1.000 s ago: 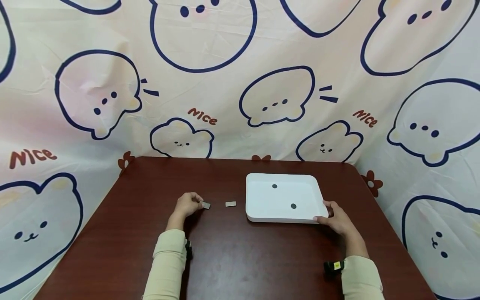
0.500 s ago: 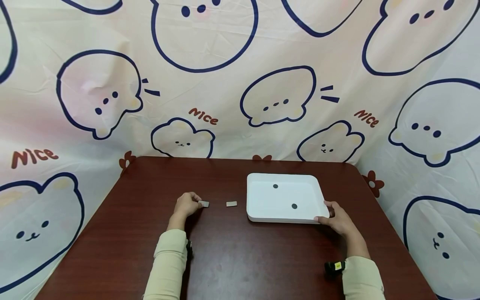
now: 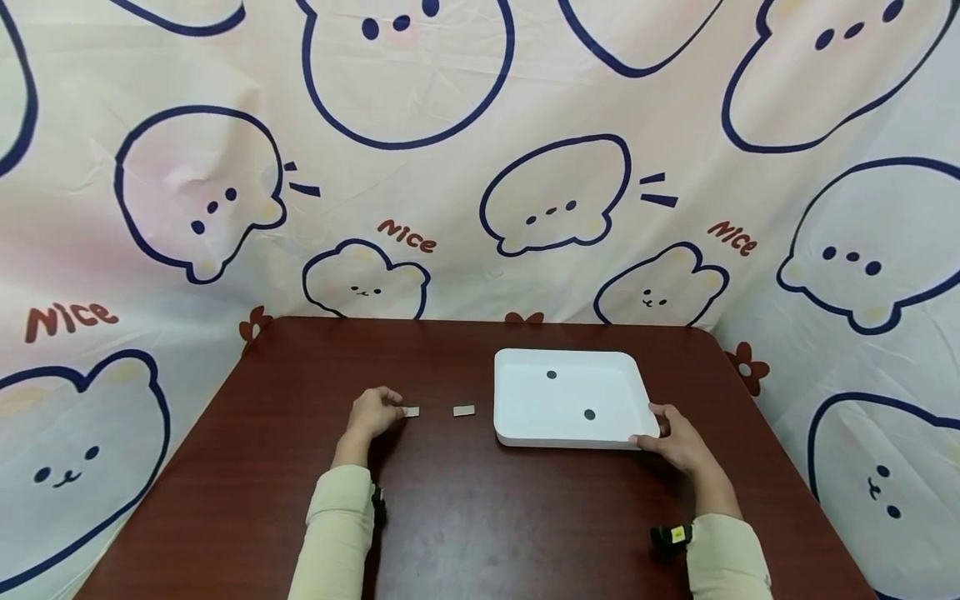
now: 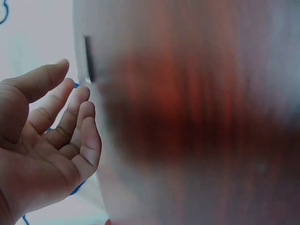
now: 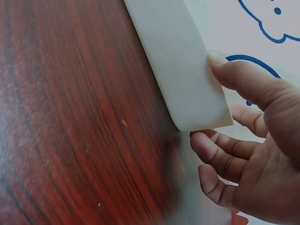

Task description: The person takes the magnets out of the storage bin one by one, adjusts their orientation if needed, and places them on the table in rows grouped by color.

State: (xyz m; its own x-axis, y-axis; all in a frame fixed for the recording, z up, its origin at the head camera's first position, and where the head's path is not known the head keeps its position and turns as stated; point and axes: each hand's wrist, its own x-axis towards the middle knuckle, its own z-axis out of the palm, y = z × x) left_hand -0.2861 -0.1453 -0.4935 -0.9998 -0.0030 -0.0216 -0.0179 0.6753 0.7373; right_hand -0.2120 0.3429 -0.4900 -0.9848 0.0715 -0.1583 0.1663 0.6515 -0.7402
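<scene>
Left block (image 3: 412,412) sits by the left hand (image 3: 375,412), left of the tray (image 3: 536,433), digits apart (contact unclear); right hand (image 3: 681,439) clamps the tray corner. We'd keep that steady and pinch squarely.

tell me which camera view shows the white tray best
The head view: it shows nearly the whole white tray, with two dark spots inside and the right hand gripping its near right corner. The right wrist view shows only part of its side, close up; the left wrist view shows none of it.
</scene>
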